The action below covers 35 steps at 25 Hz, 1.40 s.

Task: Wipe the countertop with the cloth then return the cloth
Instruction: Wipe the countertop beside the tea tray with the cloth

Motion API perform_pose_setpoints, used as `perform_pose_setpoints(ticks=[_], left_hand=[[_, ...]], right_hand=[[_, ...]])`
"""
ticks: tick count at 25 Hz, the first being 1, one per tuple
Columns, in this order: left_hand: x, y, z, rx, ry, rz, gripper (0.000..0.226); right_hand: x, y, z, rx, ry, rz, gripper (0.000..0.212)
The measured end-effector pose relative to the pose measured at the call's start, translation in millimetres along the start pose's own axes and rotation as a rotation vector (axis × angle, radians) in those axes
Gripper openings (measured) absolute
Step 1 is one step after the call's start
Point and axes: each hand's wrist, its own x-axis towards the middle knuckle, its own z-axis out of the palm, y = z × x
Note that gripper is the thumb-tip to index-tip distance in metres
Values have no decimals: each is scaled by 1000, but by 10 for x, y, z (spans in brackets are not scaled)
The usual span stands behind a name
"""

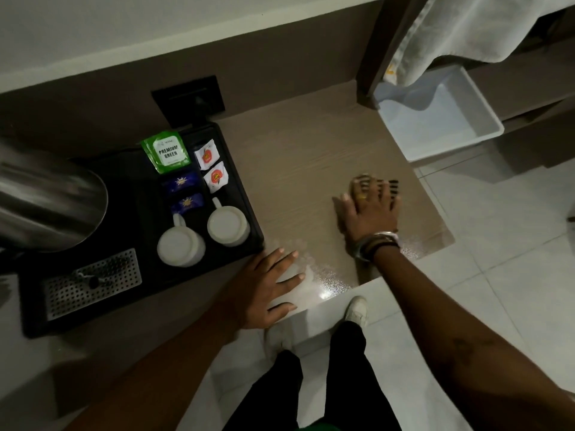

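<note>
The right hand (pixel 370 209) presses flat, fingers spread, on a small striped cloth (pixel 378 183) near the right edge of the desk (pixel 295 150). The left hand (pixel 267 284) lies open and empty at the front edge, beside the black tray (pixel 245 194). I think it is best to keep the palm flat and wipe in overlapping strokes, staying clear of the tray.

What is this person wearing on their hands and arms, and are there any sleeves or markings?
Both forearms are bare, with no sleeves in view. The right hand has a gold-coloured ring on one finger, and its wrist carries a silver bangle stacked with darker bands. A faint dark mark shows on the right forearm. The left hand wears nothing visible.
</note>
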Motion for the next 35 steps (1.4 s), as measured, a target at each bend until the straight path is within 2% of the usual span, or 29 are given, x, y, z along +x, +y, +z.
perform_pose_setpoints(ticks=[3,5,7,8,10,12,13,14,16,18,20,21,25,27,29,31,32,33,35], left_hand=[[-22,-42,-5,4,33,18,59],[-54,-31,27,20,30,11,60],[-54,-34,79,4,37,15,60],[-53,-49,89,-2,43,16,60],[-45,-68,102,-5,53,13,60],[-25,-65,124,-30,65,14,59],[-21,-67,127,-41,73,15,59],[-28,-71,126,-46,78,17,59],[-23,-71,99,-30,80,30,59],[-7,-74,90,-15,76,33,59],[-14,-69,86,-24,66,26,59],[-17,-69,71,-33,56,22,59],[-22,-38,11,-21,57,9,57],[-11,-4,2,7,53,-4,57],[10,4,35,41,36,-19,59],[14,-4,65,18,37,-19,60],[13,-10,76,-8,38,-15,59],[8,-15,75,-16,29,-16,58],[0,33,40,7,2,-31,57]], right_hand=[[-492,-470,273,-110,-78,-367,70],[-886,-329,351,-169,-163,-609,63],[-884,91,235,-181,-152,-697,59],[-742,307,138,-180,-102,-639,59],[-319,583,-54,-114,-5,-351,63],[149,504,-181,-23,24,-74,66],[275,313,-177,-9,25,-21,66],[300,90,-108,-25,14,-50,66],[64,-293,118,-113,-5,-325,65],[-432,-310,317,-190,-61,-637,63],[-739,23,340,-194,-101,-765,62],[-750,233,298,-170,-104,-744,65],[-391,775,-5,31,-16,-330,83],[-38,902,-146,29,31,-223,86],[423,821,-224,13,64,-130,83],[795,442,-233,17,81,-130,78],[912,169,-199,27,65,-212,78],[969,-102,-161,20,66,-373,75],[758,-454,-28,-56,58,-800,69]])
